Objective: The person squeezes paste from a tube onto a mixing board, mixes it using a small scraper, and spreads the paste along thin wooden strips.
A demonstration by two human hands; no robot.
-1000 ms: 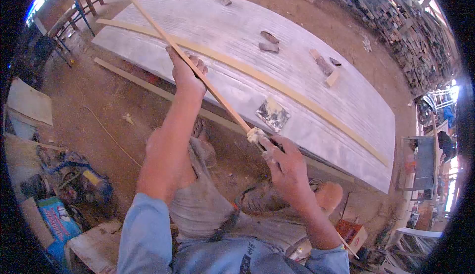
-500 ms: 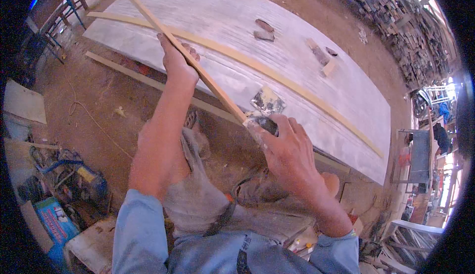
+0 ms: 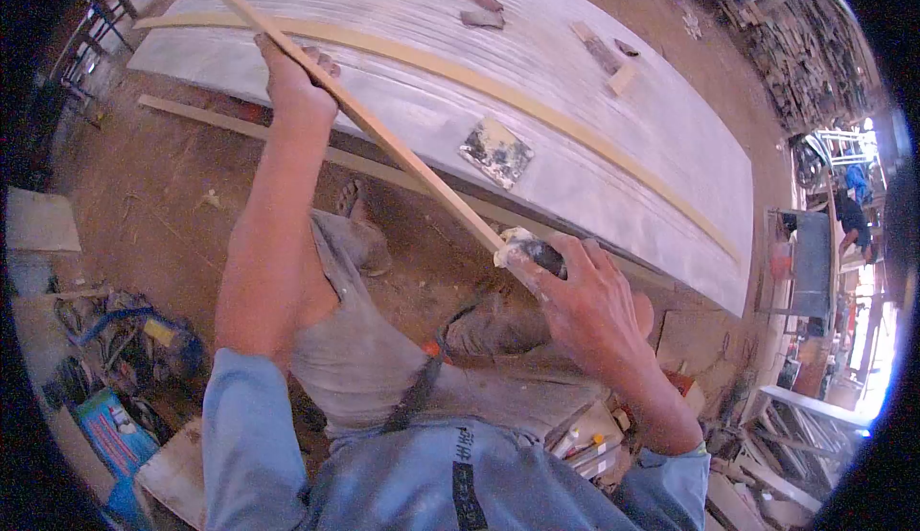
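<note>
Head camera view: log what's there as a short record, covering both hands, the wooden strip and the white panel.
Left hand: holding the wooden strip
Right hand: holding a dark item at the strip, paste beside it; exact item unclear
Wooden strip: slanting, crossing a yellowish strip in view
White panel: bears the yellowish strip and a smeared square piece

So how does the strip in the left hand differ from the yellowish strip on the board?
The held strip is raised in the left hand; the yellowish strip lies on the white board. The held strip looks browner toward its near end, the yellowish strip paler. Both are long and thin.
</note>
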